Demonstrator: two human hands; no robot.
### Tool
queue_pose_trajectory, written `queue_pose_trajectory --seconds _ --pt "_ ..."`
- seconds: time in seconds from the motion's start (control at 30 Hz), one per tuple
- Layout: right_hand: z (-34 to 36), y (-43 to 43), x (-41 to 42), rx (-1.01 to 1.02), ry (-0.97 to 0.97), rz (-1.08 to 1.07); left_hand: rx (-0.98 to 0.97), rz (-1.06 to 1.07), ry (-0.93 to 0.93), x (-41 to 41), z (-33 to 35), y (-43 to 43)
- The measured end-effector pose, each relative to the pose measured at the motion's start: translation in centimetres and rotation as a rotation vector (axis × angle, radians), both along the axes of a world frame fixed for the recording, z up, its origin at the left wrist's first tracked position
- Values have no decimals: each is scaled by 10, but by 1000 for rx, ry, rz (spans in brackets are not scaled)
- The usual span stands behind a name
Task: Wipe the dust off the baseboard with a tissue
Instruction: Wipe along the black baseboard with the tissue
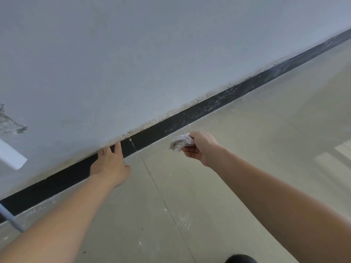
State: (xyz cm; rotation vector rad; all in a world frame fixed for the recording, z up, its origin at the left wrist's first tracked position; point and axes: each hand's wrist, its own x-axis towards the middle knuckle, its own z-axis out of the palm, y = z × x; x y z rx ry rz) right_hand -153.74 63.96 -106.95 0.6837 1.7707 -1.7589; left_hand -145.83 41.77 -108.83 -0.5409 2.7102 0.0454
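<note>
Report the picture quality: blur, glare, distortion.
Head view: soft, even light with no hard shadows; a pale glare patch on the floor at right; the baseboard runs tilted across the frame; the tissue in the right hand looks slightly soft.

A plain indoor room, it seems under renovation or not fully finished — a pale painted wall [133, 54] meets large beige floor tiles [256, 158] along a black baseboard [190, 116]. White specks [185, 222] lie on the tiles, and the wall has a chipped patch [9, 122] at its left edge.
</note>
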Motion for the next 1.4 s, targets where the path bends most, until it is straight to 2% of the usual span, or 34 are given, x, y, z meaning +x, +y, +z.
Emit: queue_pose_trajectory --seconds 0.2,0.3,0.43,0.57,0.67,0.77,0.93,1.03,1.2,1.4 --pt "20 10 -38 82 34 187 117 50 35 -22 14 28" --pt "14 -4 -62 116 -31 269 175 96 59 -31 17 38" --pt "-2 -23 -74 191 -142 488 233 180 38 -36 28 37" --pt "-5 -37 -78 212 -177 567 277 265 -29 -33 47 34" --pt "-1 -51 -75 240 -179 633 294 243 -37 -24 56 32" --pt "-10 -62 -64 262 -183 610 329 217 -17 -16 48 22" --pt "-19 -72 -58 355 -70 698 373 263 22 -20 22 -9" --pt "-2 -62 -65 399 49 771 460 401 180 -31 13 -9" --pt "19 -34 -70 519 181 876 490 491 454 -49 9 25" --pt "31 -21 -86 718 351 1121 427 247 463 -70 -6 48"
